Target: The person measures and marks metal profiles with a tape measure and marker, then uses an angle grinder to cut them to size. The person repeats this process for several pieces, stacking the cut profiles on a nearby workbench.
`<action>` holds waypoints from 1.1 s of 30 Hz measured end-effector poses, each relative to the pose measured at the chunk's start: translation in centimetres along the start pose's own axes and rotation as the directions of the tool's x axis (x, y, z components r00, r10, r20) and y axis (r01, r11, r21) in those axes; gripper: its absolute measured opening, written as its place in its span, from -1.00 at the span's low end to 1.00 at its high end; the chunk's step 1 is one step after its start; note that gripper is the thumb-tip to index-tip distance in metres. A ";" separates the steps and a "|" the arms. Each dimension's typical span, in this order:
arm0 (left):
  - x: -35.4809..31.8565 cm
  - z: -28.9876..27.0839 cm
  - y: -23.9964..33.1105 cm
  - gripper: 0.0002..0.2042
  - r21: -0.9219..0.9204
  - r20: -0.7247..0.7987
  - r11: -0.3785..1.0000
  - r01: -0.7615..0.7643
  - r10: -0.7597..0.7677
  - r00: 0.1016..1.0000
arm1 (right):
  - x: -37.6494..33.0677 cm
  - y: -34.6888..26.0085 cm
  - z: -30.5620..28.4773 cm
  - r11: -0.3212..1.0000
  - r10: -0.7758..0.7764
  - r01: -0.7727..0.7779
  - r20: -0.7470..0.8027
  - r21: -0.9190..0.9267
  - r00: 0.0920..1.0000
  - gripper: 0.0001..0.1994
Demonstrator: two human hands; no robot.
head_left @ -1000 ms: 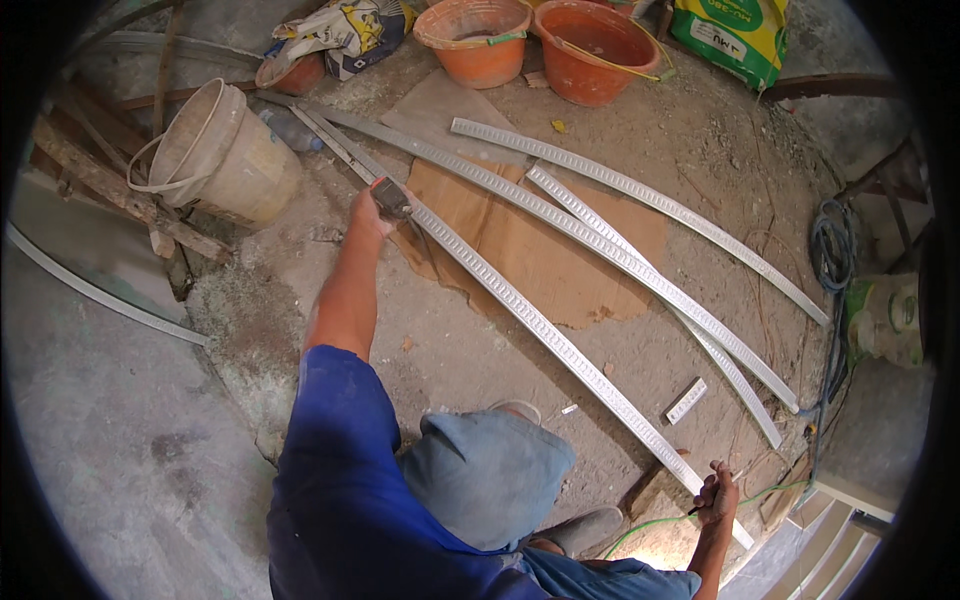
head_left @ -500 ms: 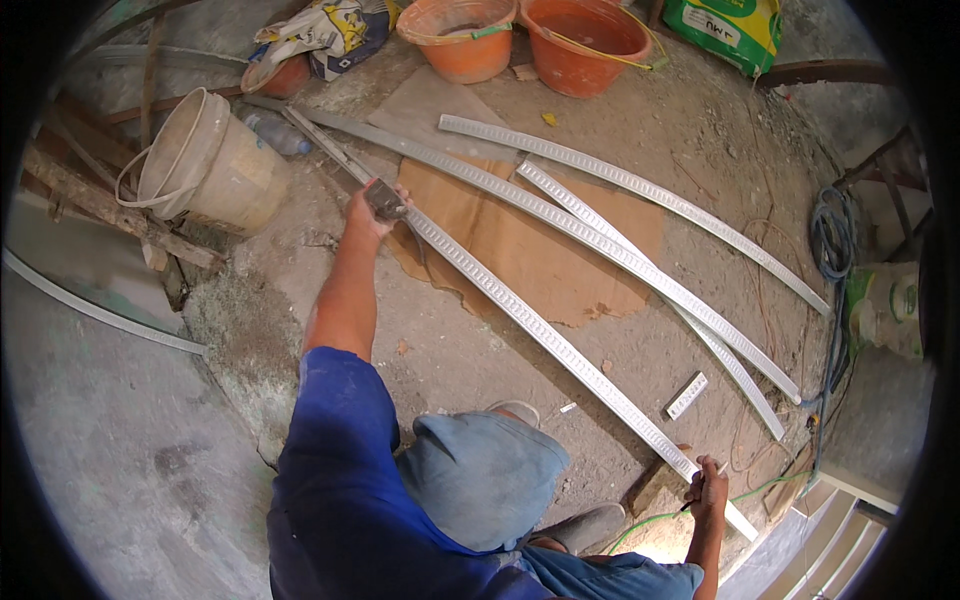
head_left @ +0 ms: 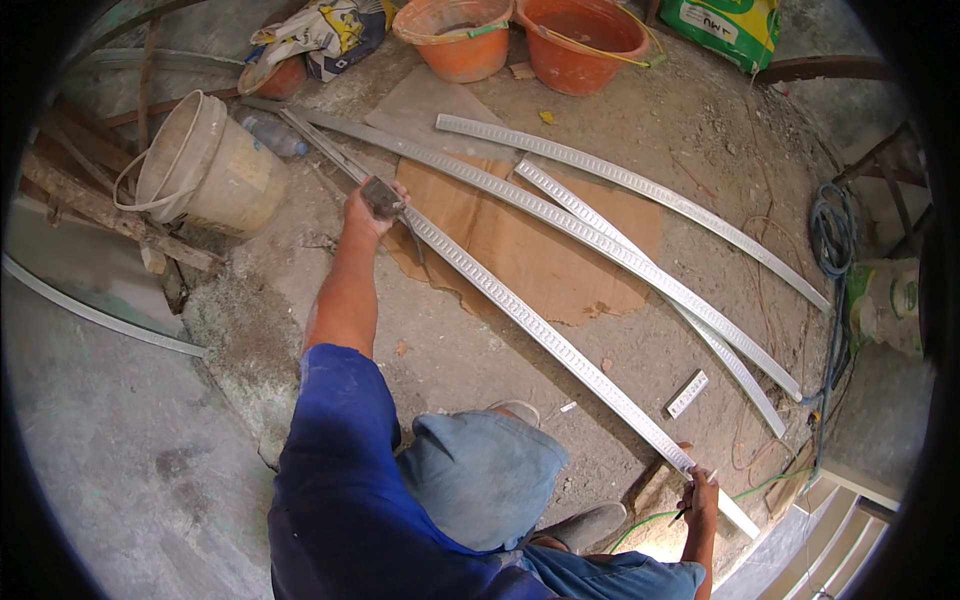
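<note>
A long perforated metal profile runs slantwise from the upper left to the lower right in front of me. Near its far left part, my left hand is closed around a boxy, dusty dark tape measure with a strap hanging from it, held against the profile. At the near right end, my right hand is closed on a slim pen-like marker, fingers at the profile's edge. A wooden block lies beneath that end. Whether a tape blade lies along the metal I cannot tell.
Other metal profiles lie across a cardboard sheet, with a short offcut nearby. A white bucket, orange tubs, a green bag, coiled hose and timber surround the work area.
My right hand has shifted slightly down and left along the profile's near end. My left hand keeps its grip on the tape measure, hardly moving.
</note>
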State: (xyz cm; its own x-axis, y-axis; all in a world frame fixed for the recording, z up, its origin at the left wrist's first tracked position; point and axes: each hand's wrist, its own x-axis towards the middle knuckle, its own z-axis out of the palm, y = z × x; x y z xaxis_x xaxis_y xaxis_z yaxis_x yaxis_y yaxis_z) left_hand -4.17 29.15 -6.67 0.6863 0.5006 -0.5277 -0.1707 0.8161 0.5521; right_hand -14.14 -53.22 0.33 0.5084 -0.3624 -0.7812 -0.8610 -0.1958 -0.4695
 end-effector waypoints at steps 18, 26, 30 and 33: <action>0.7 -0.2 0.1 -0.61 0.012 -0.006 1.000 -0.002 0.003 1.000 | 0.2 1.0 0.1 1.000 -0.022 0.022 -0.026 0.002 0.999 -0.76; -1.6 0.4 -3.1 -0.55 0.021 -0.135 1.000 0.018 -0.015 0.991 | 2.2 2.5 -0.7 0.993 -0.114 0.113 -0.050 -0.033 0.992 -0.75; -7.9 2.0 -10.8 -0.63 0.017 0.058 0.987 0.160 -0.161 0.985 | 1.0 1.3 -0.3 0.993 -0.102 0.098 -0.062 -0.069 0.993 -0.73; -16.7 6.6 -18.9 -0.73 0.154 -0.121 0.939 0.309 -0.292 0.949 | 1.1 1.6 -0.1 0.994 -0.097 0.089 -0.120 -0.069 0.988 -0.70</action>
State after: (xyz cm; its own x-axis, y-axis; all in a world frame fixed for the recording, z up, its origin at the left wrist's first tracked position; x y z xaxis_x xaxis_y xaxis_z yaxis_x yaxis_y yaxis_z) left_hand -7.79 3.45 -4.03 0.6151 0.2717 -0.7401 0.1604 0.8760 0.4549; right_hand -15.00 -54.03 -1.24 0.5838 -0.4486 -0.6767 -0.8113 -0.2898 -0.5078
